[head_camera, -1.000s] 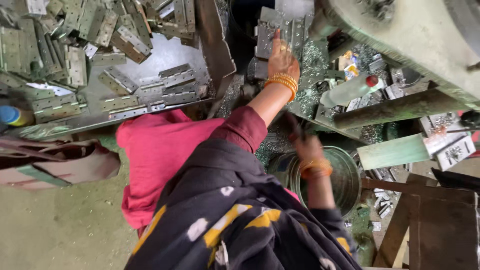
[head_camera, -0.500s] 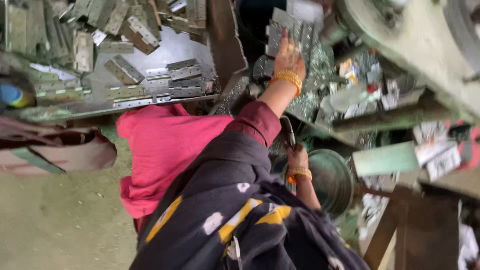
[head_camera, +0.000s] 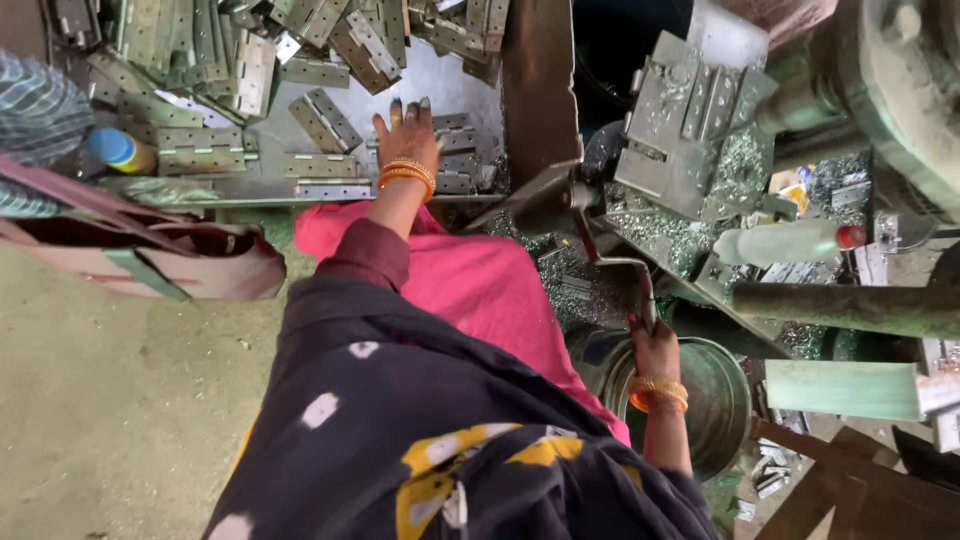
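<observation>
Left hand on hinges | right hand gripping lever

Grey metal hinges, orange bangles, pink skirt, navy shawl (white and yellow patches)

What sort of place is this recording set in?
Probably a small metalworking shop: a tray heaped with metal hinges under the left hand, metal shavings round a machine, and the right hand on its lever.
</observation>
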